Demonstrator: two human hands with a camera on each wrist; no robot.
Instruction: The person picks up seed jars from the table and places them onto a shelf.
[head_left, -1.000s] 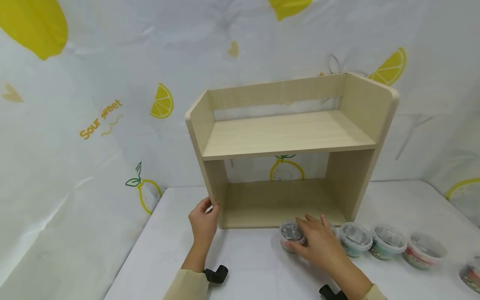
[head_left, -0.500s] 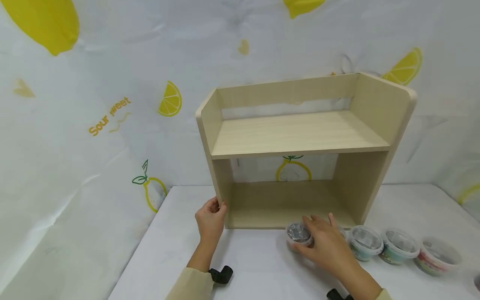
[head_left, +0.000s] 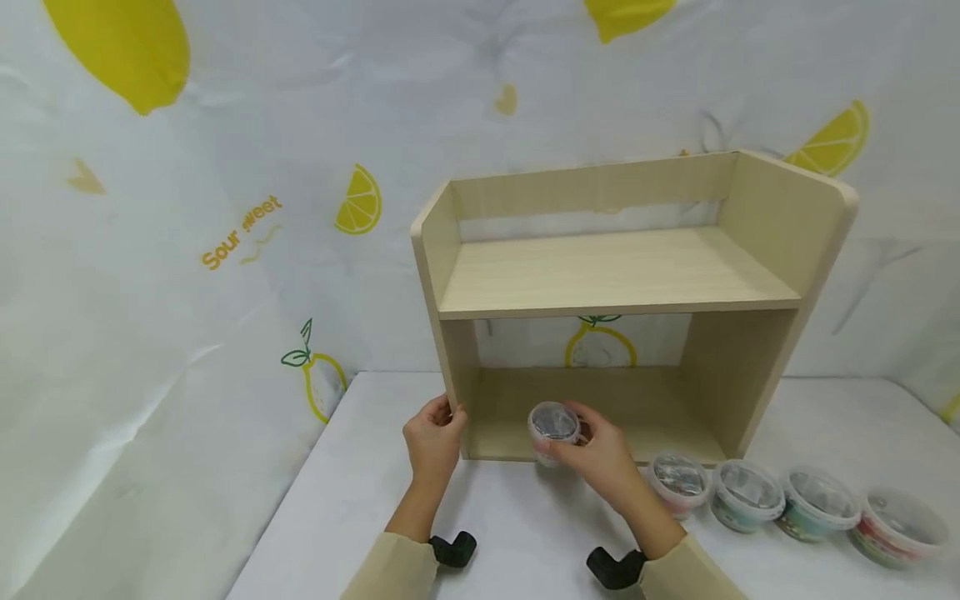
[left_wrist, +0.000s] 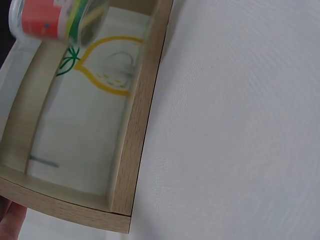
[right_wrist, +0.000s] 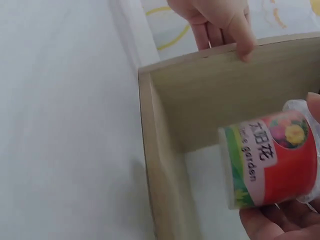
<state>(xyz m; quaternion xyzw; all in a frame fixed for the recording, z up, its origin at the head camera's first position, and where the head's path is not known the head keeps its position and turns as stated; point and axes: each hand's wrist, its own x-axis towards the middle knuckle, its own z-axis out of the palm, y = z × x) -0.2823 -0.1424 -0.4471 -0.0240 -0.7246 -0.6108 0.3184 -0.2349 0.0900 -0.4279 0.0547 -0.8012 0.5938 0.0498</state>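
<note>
A pale wooden two-tier shelf (head_left: pixel 615 267) stands on the white table. My left hand (head_left: pixel 433 437) pinches the lower front edge of its left side panel between thumb and fingers. In my right hand (head_left: pixel 603 458) is a small clear plastic tub (head_left: pixel 553 423), gripped around its side and raised in front of the lower compartment. The right wrist view shows the tub (right_wrist: pixel 270 160) tilted, with a red label, flower picture and "garden" lettering. Its clear base end and rim show in the left wrist view, where the tub (left_wrist: pixel 57 20) is blurred near the top.
Right of my right hand, a row of similar lidded tubs stands on the table: a pink-labelled tub (head_left: pixel 678 483), two green-blue ones, the nearer a green tub (head_left: pixel 746 496), and a larger red tub (head_left: pixel 898 527). Behind the shelf hangs a lemon-print sheet (head_left: pixel 225 125).
My right hand has lifted the tub off the table and carried it left and up to the shelf's lower opening. The left hand keeps its hold on the panel. The head view has shifted slightly left.
</note>
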